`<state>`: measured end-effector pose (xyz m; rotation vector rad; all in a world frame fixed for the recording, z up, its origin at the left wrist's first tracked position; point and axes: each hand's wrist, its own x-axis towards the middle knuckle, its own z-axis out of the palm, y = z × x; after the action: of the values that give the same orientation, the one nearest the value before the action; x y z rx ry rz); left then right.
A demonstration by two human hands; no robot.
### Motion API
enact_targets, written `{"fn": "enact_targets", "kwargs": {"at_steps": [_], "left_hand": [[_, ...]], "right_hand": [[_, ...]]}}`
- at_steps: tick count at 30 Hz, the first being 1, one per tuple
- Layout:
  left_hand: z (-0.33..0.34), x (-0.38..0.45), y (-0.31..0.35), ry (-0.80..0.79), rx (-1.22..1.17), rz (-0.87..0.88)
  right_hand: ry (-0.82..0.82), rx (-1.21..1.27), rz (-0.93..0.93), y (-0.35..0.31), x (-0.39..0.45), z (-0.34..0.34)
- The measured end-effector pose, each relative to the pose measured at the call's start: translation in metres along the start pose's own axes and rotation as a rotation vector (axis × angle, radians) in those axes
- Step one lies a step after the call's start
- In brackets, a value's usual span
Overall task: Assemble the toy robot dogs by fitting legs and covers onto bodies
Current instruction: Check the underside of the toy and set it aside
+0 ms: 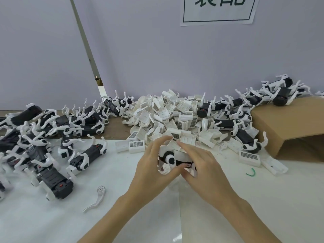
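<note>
Item: toy dog (172, 161), part-built, held just above the white counter (228, 199) at centre, near edge of the cover pile (168, 116). Black body with white legs and a white cover on its far upper side; whether that cover is fully seated cannot be told. Handling, judged — small hard plastic, light, stiff in the body; the thin curved legs look the weak part and would likely bend or pop off if used as a handle. Smooth moulded surfaces, so somewhat slippery under a loose pinch. Best taken by the black body, on its flanks between the leg hubs, leaving the cover face free for pressing. Left hand (150, 171): comes in from the near left, fingers curled over the dog's left end, thumb on the near side by the round white hub — grip closed round the dog. Right hand (201, 171): comes in from the near right, forefinger stretched over the cover's top, thumb tucked under at the near side, other fingers bent round the right end; grip likewise closed on the dog. Both wrists low, forearms converging from the near edge. Surroundings: legged bodies (52, 146) heaped on the left, more to the far right by a cardboard box (289, 123); one loose leg (96, 199) lies near left, apart from the hands.
</note>
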<state>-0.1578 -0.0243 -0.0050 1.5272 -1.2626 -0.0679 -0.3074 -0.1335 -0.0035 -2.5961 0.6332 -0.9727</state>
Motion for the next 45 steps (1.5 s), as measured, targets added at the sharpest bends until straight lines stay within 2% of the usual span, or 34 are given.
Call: {"fn": "enact_targets", "kwargs": {"at_steps": [5,9,13,15,17,19,21,23,25,29,32,34,38,41,45], "left_hand": [[0.003,-0.003,0.010,0.053,-0.080,0.005],[0.001,0.000,0.012,0.094,-0.182,-0.024],[0.003,-0.003,0.017,0.133,-0.058,0.108],[0.003,-0.003,0.017,0.098,-0.006,0.205],[0.003,-0.003,0.017,0.046,-0.036,0.212],[0.003,-0.002,0.018,0.031,-0.148,0.103],[-0.003,0.002,0.021,-0.001,-0.384,-0.098],[-0.012,0.007,0.018,-0.047,-0.569,-0.252],[-0.019,0.011,0.012,-0.088,-0.622,-0.322],[-0.023,0.014,0.007,-0.108,-0.521,-0.290],[-0.019,0.014,0.005,-0.184,-0.402,-0.252],[-0.018,0.013,0.001,-0.170,-0.396,-0.243],[-0.020,0.013,-0.004,-0.155,-0.365,-0.208],[-0.021,0.014,-0.014,-0.172,-0.324,-0.185],[-0.021,0.015,-0.019,-0.151,-0.287,-0.122]], "right_hand": [[0.055,0.057,0.004,0.000,0.000,0.002],[0.000,0.297,0.087,0.003,0.003,-0.001],[-0.068,0.422,0.086,0.003,0.003,0.005],[-0.071,0.425,0.061,0.006,0.002,0.007],[-0.071,0.385,0.039,0.011,0.001,0.007],[-0.038,0.255,0.006,0.013,0.001,0.008],[0.031,0.170,-0.016,0.014,0.002,0.007],[0.085,0.196,-0.003,0.013,0.004,0.004],[0.084,0.236,-0.005,0.014,0.004,0.005],[0.087,0.278,0.007,0.015,0.001,0.010],[0.118,0.192,0.011,0.015,0.001,0.010],[0.074,0.160,0.006,0.015,0.002,0.007],[-0.164,0.345,0.039,0.017,0.005,-0.005],[-0.162,0.460,0.030,0.018,0.004,-0.008],[-0.135,0.450,0.026,0.014,0.003,-0.005]]}}
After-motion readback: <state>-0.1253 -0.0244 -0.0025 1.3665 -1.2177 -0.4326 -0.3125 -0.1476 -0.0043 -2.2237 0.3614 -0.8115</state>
